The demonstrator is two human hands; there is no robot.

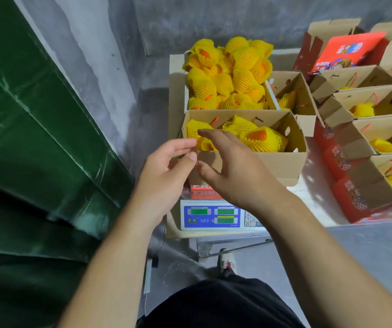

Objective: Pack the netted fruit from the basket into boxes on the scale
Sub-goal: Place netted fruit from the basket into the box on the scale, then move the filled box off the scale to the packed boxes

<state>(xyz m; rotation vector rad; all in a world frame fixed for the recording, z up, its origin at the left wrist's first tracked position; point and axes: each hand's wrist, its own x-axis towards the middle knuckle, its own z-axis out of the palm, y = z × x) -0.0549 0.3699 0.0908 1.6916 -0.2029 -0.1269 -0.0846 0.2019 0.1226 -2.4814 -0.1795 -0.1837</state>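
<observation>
While hovering over the near left corner of the open cardboard box on the scale, both hands held empty and loose: left hand with fingers gently curled, thumb tip near the box's front wall; right hand spread flat, fingers reaching over the rim above the netted fruit inside. Several yellow-netted pieces already lying in that box, one showing orange skin through its open end. Directly behind, touching the box's far wall, a basket heaped with more netted fruit. To the right on the tabletop, rows of open boxes with red printed sides, each holding some yellow netting. Green displays lit on the scale's front panel, digits unreadable. At left, a green tarp against a grey wall.
</observation>
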